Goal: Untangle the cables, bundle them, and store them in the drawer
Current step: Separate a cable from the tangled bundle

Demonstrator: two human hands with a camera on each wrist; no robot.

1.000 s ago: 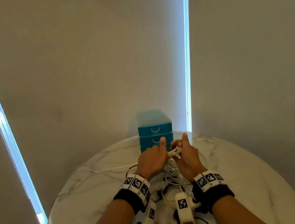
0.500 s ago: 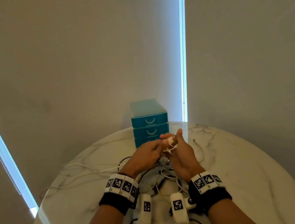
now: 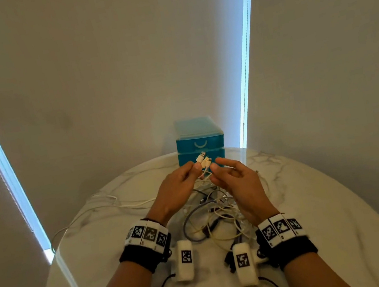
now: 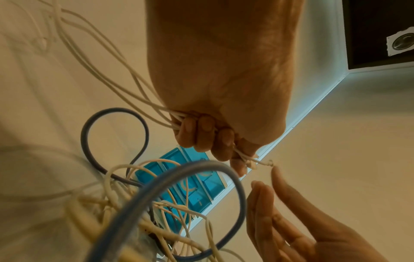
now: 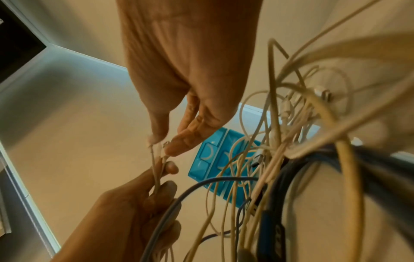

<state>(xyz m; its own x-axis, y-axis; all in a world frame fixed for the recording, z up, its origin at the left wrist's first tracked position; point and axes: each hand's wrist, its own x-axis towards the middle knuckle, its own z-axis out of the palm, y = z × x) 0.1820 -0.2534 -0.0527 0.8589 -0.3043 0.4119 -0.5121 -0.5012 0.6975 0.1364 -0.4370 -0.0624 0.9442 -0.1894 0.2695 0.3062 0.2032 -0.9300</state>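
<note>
My left hand (image 3: 193,167) grips a pair of white cable strands just below their two USB plugs (image 3: 202,160) and holds them up in front of the teal drawer unit (image 3: 200,145). In the left wrist view its fingers (image 4: 201,134) curl round those strands. My right hand (image 3: 216,165) is beside the plugs with straight, spread fingers (image 4: 275,179), and its thumb tip (image 5: 154,136) is at the plug ends. A tangle of white and blue-grey cables (image 3: 211,217) lies on the table under both hands. All the drawers are closed.
The round marble table (image 3: 317,197) stands close to a wall with the drawer unit at its far edge. One white cable (image 3: 108,207) trails off to the left across the tabletop. A thick blue-grey cable (image 4: 156,203) loops through the tangle.
The right hand has let go of the plug ends and spread its fingers. The left hand keeps the strands and has lifted them slightly toward the drawers.
</note>
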